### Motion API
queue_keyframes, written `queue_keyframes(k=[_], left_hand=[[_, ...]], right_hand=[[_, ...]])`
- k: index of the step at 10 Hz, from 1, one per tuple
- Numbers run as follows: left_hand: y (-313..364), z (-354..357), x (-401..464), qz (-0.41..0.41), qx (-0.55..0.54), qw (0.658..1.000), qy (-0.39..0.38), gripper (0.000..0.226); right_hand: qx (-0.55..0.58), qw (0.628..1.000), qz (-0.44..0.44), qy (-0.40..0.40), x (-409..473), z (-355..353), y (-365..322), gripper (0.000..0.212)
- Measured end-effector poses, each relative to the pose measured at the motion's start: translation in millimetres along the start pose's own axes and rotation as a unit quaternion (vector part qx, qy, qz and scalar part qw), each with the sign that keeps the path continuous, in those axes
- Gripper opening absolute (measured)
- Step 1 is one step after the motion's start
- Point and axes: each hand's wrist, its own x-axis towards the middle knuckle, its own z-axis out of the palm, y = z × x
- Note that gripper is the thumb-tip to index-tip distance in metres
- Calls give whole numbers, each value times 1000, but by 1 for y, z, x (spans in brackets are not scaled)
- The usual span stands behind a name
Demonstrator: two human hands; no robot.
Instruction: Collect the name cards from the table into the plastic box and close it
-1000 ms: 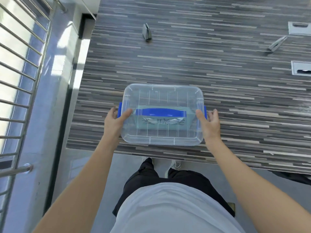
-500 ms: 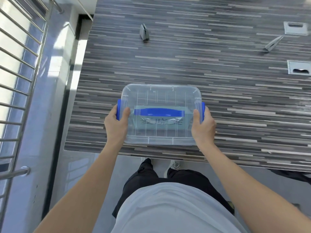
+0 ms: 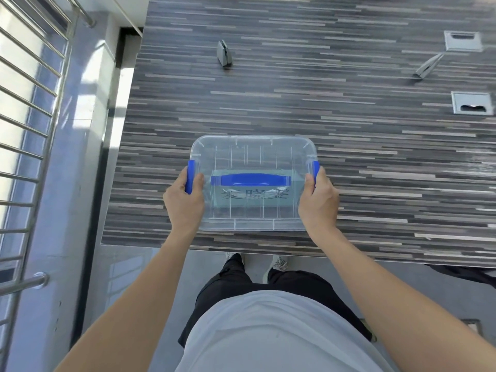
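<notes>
— What have my hands got?

— Your left hand (image 3: 183, 202) is closed around the blue latch (image 3: 190, 177) on the left end of the plastic box (image 3: 253, 157), thumb on the lid's edge. Your right hand (image 3: 318, 204) grips the matching blue latch (image 3: 316, 170) on the right end in the same way.

— And where is the box?

— Centre of the frame, on the striped worktop (image 3: 349, 157) near its lower edge, lid on, with a blue carry handle (image 3: 251, 180) across the top. Through the clear lid you can see a pale green name card (image 3: 252, 200) with dark characters lying inside.

— Any cards outside it?

— Two on the worktop: a name card holder (image 3: 224, 53) stands upright at upper centre of the frame, well apart from the box, and a second card holder (image 3: 427, 66) sits at upper right, between two grey cable hatches (image 3: 462, 41). A metal railing (image 3: 24, 108) runs down the left edge of the frame.
</notes>
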Motion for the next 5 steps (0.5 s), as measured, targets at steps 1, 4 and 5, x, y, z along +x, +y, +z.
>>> queue_keyframes(k=[1,4,5], left_hand=[[0,0,-1,0,-5,1000,-8,19],[4,-1,2,-1,-9,1000,-14,17],[8,-8,-2,-21,-4,1000,-14,24]], right_hand=[[2,1000,2,-1,-2,0,-1,36],[31,999,18,-12,1,-2,-10,38],[75,984,57,-152,-8,-20,-5,67]])
